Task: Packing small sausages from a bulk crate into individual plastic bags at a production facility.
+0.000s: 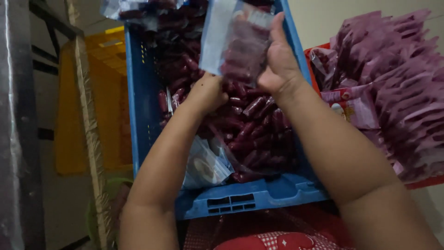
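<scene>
A blue plastic crate (249,196) in front of me is full of small dark red wrapped sausages (259,125). My right hand (280,62) holds a clear plastic pouch (236,39) with several red sausages inside, above the crate. My left hand (208,92) reaches down into the pile of sausages under the pouch; its fingers are hidden, so what they grip is unclear.
A red tray (418,183) at the right holds a big stack of filled pink-purple pouches (397,83). An empty clear pouch (206,164) lies in the crate's near corner. A yellow crate (97,102) and a wooden post (90,139) stand at the left.
</scene>
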